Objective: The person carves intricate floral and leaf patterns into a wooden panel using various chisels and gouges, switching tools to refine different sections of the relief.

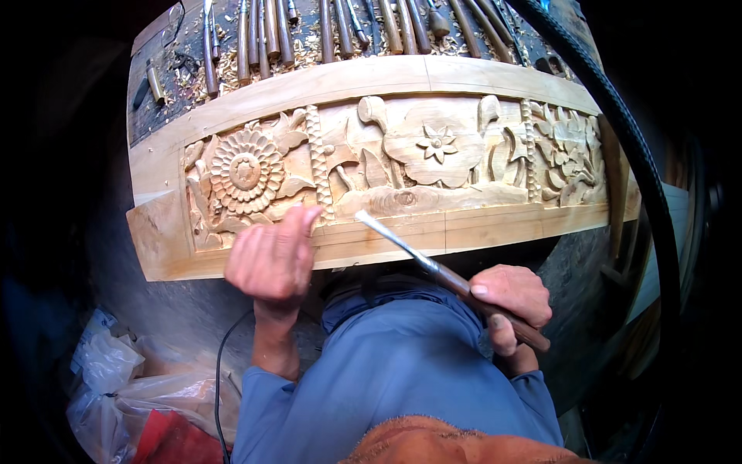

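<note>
My right hand (514, 298) is wrapped round the brown wooden handle of a carving chisel (429, 264). Its metal blade slants up to the left, with the tip over the lower border of a carved wooden panel (479, 228). In relief on the panel are a large round flower (246, 172), a smaller star-shaped flower (437, 145) and leaves (568, 151). Close to the panel's lower left edge, my left hand (270, 259) is curled into a loose fist, thumb raised, near the round flower. No tool shows in it, though its palm side is hidden.
Several wooden-handled carving tools (344, 31) lie in a row beyond the panel, among wood shavings (305, 66). A thick black cable (618, 108) arches down the right side. Clear plastic bags (108, 379) and a red cloth-like piece (178, 441) sit at lower left.
</note>
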Available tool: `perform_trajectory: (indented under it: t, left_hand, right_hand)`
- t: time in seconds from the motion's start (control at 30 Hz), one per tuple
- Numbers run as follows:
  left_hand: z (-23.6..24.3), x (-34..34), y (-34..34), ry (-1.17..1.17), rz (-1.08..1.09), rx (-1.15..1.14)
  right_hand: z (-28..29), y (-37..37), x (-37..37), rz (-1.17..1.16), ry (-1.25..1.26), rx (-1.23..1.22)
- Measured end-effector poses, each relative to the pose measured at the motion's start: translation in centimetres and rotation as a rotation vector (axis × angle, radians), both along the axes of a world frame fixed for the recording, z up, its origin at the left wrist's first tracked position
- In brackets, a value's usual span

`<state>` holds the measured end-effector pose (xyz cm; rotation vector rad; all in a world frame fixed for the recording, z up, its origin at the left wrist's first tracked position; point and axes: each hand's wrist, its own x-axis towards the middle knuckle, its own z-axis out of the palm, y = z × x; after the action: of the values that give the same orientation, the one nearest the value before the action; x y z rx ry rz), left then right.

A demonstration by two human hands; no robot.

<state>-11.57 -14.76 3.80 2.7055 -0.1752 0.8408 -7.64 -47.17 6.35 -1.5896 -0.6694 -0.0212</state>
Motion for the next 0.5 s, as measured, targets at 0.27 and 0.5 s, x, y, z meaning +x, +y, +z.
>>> perform_trajectory:
  t: [0.27,0.5]
  left_hand:
    - [-3.2,0.4,-6.3,0.034,-0.155,-0.183]
    - [-5.5,1.0,-7.0,-0.052,-0.087,-0.217]
  right_hand:
    - [-2.3,2.1,0.7,-0.016,-0.15,-0.24]
    - [-0.6,1.7,2.4,0.018,0.058,-0.245]
